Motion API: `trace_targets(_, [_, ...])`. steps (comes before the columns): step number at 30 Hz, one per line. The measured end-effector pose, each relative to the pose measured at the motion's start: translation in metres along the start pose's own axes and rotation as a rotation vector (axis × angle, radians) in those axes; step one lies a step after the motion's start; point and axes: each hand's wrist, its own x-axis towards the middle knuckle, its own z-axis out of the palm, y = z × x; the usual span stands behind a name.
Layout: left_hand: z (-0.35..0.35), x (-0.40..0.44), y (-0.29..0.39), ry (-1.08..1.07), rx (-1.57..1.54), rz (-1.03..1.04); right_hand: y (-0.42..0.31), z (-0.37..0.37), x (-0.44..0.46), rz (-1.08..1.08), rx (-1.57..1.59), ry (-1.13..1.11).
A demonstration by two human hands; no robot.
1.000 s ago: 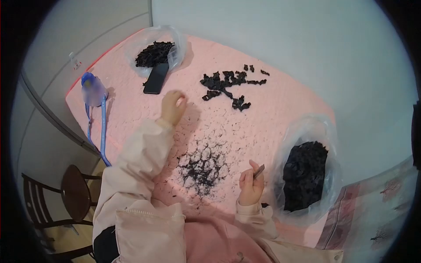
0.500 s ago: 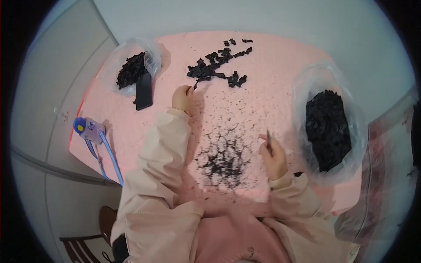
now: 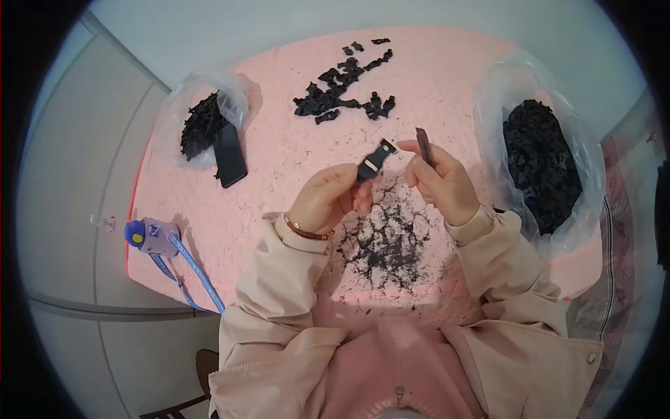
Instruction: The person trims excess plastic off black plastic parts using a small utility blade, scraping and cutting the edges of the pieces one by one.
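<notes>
My left hand pinches a small flat black rubber-like part with a slot in its middle and a hole near its upper end. Close beside it, my right hand grips a narrow, dark, blade-like tool that points upward; its exact kind is unclear. The right index finger reaches toward the part's upper end. Below both hands, black trimmings lie scattered over the pink cloth. Farther back is a loose pile of similar black parts.
On the right stands a clear plastic bag full of black pieces. At the left, another plastic bag holds black pieces, with a black phone against it. A bottle with a blue strap lies near the left edge of the pink-covered table.
My left hand has come back from the pile to the middle with a black part in it. My right hand has moved up beside it, still holding the tool. The view has shifted slightly.
</notes>
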Motion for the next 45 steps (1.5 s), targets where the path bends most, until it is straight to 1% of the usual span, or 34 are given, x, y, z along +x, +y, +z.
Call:
trace_targets(1, [0.006, 0.004, -0.002, -0.039, 0.003, -0.028, -0.004, -0.001, -0.001, 0.008, 0.029, -0.009])
trace_targets(2, [0.015, 0.004, -0.004, -0.011, -0.048, -0.054, -0.006, -0.002, -0.002, 0.016, 0.057, -0.019])
trace_targets(5, [0.021, 0.01, -0.012, -0.094, -0.018, -0.036, -0.008, -0.007, -0.002, -0.019, -0.116, 0.048])
trace_targets(6, [0.024, 0.012, -0.011, -0.048, 0.004, -0.053, -0.008, -0.01, -0.001, -0.046, -0.157, 0.076])
trace_targets(9, [0.039, 0.022, 0.002, 0.086, 0.169, 0.003, -0.011, -0.015, 0.0, -0.113, -0.239, 0.155])
trace_targets(10, [0.044, 0.024, 0.009, 0.101, 0.263, -0.039, -0.013, -0.013, -0.001, -0.127, -0.236, 0.186])
trace_targets(13, [0.054, 0.032, -0.006, 0.125, 0.435, 0.142, -0.014, -0.011, -0.003, -0.155, -0.19, 0.267])
trace_targets(14, [0.062, 0.033, -0.011, 0.228, 0.643, 0.217, -0.012, -0.012, -0.003, -0.165, -0.173, 0.293])
trace_targets(17, [0.069, 0.032, -0.018, 0.191, 1.035, 0.385, -0.005, -0.014, -0.003, -0.176, -0.226, 0.306])
trace_targets(18, [0.069, 0.031, -0.021, 0.221, 1.075, 0.438, -0.009, -0.01, -0.005, -0.145, -0.192, 0.328])
trace_targets(21, [0.061, 0.031, -0.023, 0.331, 1.043, 0.445, -0.011, -0.009, -0.004, -0.1, -0.158, 0.269])
trace_targets(22, [0.059, 0.03, -0.019, 0.33, 0.995, 0.437, -0.016, -0.012, -0.003, -0.14, -0.27, 0.236])
trace_targets(24, [0.055, 0.028, -0.009, 0.323, 0.77, 0.346, -0.03, -0.02, -0.002, -0.199, -0.485, 0.174])
trace_targets(25, [0.054, 0.026, -0.005, 0.321, 0.655, 0.294, -0.041, -0.025, -0.001, -0.227, -0.507, 0.161])
trace_targets(27, [0.053, 0.024, 0.006, 0.241, 0.516, 0.245, -0.065, -0.031, 0.001, -0.284, -0.551, 0.125])
trace_targets(30, [0.052, 0.019, 0.017, 0.172, 0.333, 0.207, -0.073, -0.019, -0.004, -0.477, -0.604, 0.162])
trace_targets(33, [0.05, 0.013, 0.024, 0.15, 0.44, 0.234, -0.049, -0.013, -0.008, -0.626, -0.625, 0.23])
trace_targets(34, [0.05, 0.014, 0.025, 0.164, 0.438, 0.266, -0.048, -0.01, -0.006, -0.709, -0.78, 0.217])
trace_targets(37, [0.053, 0.013, 0.023, 0.166, 0.448, 0.299, -0.05, -0.008, -0.007, -0.792, -0.786, 0.065])
trace_targets(40, [0.058, 0.01, 0.022, 0.143, 0.472, 0.297, -0.051, 0.0, -0.014, -0.765, -0.823, 0.022])
trace_targets(42, [0.057, 0.01, 0.022, 0.106, 0.473, 0.287, -0.049, 0.0, -0.013, -0.772, -0.842, 0.059])
trace_targets(45, [0.06, 0.009, 0.021, 0.111, 0.47, 0.27, -0.048, 0.0, -0.014, -0.765, -0.843, 0.085])
